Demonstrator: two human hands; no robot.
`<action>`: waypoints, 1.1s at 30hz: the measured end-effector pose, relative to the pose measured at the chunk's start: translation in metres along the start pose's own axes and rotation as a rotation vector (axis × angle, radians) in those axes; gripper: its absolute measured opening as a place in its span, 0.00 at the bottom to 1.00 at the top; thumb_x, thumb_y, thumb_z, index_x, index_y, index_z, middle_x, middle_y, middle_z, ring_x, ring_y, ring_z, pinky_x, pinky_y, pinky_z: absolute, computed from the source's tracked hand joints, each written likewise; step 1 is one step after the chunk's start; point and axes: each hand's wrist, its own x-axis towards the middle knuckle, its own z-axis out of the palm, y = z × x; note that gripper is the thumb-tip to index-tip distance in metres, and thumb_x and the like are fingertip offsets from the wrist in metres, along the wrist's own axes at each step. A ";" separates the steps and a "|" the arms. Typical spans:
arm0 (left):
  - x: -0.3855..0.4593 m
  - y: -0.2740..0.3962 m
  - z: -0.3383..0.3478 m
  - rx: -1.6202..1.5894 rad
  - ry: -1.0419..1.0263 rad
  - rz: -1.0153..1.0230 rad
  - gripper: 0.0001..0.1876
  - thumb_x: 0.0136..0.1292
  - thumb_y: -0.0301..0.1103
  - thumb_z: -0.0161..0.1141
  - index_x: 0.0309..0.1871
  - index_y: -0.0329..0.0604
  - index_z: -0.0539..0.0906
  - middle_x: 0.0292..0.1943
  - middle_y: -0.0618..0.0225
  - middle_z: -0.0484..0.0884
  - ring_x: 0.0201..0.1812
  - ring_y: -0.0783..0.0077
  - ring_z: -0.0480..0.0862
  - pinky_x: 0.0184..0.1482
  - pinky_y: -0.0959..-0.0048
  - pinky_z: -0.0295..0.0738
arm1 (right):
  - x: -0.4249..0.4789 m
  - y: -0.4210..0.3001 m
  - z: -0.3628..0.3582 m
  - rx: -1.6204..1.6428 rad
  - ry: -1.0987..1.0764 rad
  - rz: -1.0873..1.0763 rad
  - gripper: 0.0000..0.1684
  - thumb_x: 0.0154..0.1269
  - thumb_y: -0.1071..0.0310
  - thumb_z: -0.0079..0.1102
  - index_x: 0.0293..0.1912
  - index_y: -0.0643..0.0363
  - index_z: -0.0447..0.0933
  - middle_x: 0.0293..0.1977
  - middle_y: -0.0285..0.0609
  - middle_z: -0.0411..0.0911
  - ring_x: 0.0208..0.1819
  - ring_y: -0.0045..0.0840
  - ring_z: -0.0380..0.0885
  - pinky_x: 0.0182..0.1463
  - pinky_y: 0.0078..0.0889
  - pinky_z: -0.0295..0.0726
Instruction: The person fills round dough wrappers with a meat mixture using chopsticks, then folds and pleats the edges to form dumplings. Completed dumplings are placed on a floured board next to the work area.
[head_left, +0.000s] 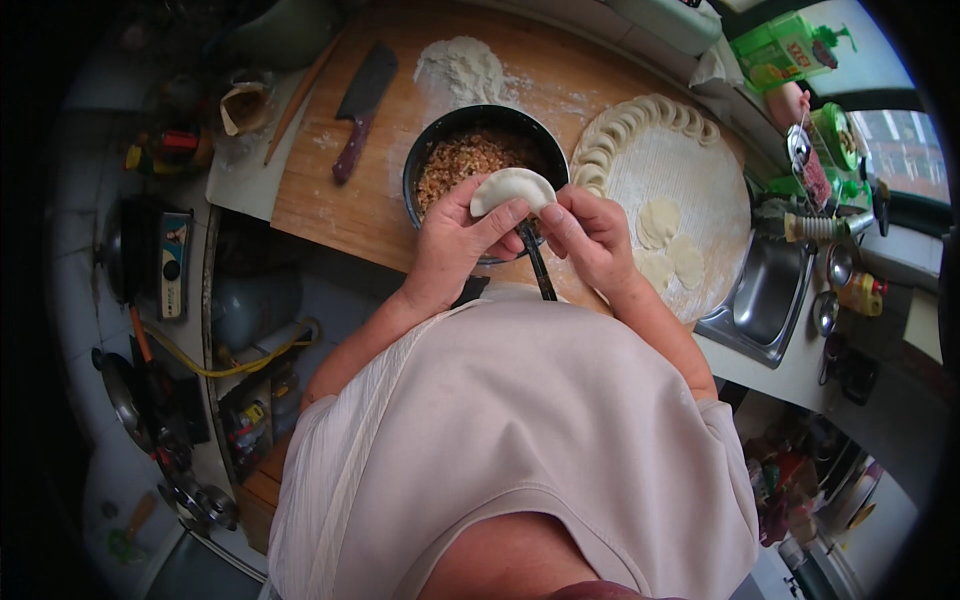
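A folded half-moon dumpling (514, 190) is held between my two hands, over the near part of a dark pot (558, 139). My left hand (459, 240) grips its left end and lower side, thumb in front. The thumb and fingers of my right hand (592, 232) pinch its right end. Minced filling (469, 161) lies in the pot, partly hidden by the dumpling and my hands. A dark-handled utensil (537, 262) leans out of the pot towards me. To the right, a round floured board (660, 165) carries a curved row of finished dumplings (611, 142) and several flat dough wrappers (658, 223).
A cleaver (367, 105) and a heap of flour (465, 67) lie on the wooden board (330, 217). At its left edge rests a wooden rolling pin (304, 97). A steel sink (772, 285) is to the right; a green pump bottle (784, 52) stands at the upper right.
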 end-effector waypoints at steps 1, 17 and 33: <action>0.000 0.000 0.001 -0.001 0.004 -0.002 0.14 0.66 0.32 0.63 0.53 0.42 0.78 0.36 0.75 0.82 0.28 0.87 0.79 0.30 0.87 0.76 | 0.000 0.001 -0.003 0.031 -0.021 0.025 0.15 0.74 0.68 0.49 0.28 0.62 0.69 0.19 0.30 0.69 0.21 0.10 0.64 0.23 0.17 0.62; -0.001 0.004 -0.004 -0.169 -0.078 -0.060 0.20 0.74 0.45 0.51 0.58 0.40 0.76 0.43 0.62 0.84 0.33 0.82 0.83 0.35 0.86 0.80 | 0.003 0.005 -0.015 0.198 0.066 0.264 0.30 0.77 0.48 0.38 0.27 0.61 0.72 0.19 0.36 0.70 0.20 0.18 0.69 0.24 0.19 0.67; -0.002 0.002 0.003 0.176 -0.201 0.004 0.15 0.70 0.30 0.58 0.57 0.35 0.77 0.47 0.69 0.82 0.47 0.83 0.80 0.47 0.82 0.78 | 0.009 0.001 -0.013 0.135 0.125 0.296 0.21 0.74 0.58 0.50 0.26 0.59 0.72 0.18 0.30 0.67 0.19 0.11 0.62 0.22 0.18 0.60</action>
